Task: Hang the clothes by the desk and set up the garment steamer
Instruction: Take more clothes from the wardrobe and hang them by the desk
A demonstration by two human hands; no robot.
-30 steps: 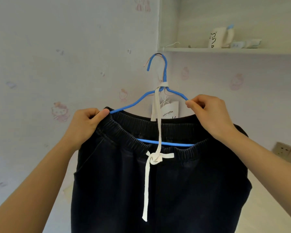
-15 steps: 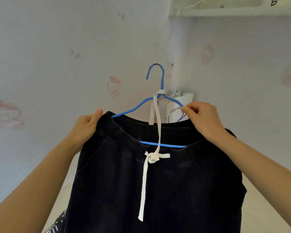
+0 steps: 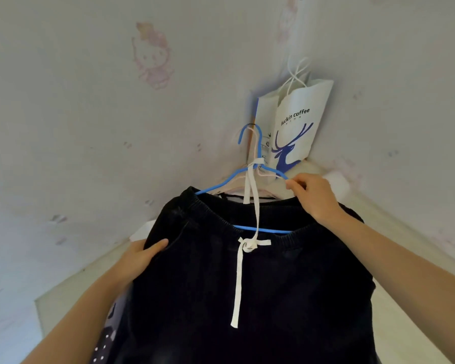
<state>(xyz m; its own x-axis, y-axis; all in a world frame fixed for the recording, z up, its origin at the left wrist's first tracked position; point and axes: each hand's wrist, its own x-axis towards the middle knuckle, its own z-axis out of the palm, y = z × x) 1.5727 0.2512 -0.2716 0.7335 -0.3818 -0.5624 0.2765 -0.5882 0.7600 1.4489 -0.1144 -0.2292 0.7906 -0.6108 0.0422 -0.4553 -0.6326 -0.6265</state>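
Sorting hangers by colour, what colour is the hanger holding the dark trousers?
Blue hanger, clearest in the head view.

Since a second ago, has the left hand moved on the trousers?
Yes. The left hand has slid down from the waistband's corner by the blue hanger to grip the black trousers lower on their side.

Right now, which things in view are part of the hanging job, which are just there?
In the job:
blue hanger
black trousers with white drawstring
right hand pinching the hanger
left hand gripping the trousers

Just there:
paper coffee bag
pink hanger
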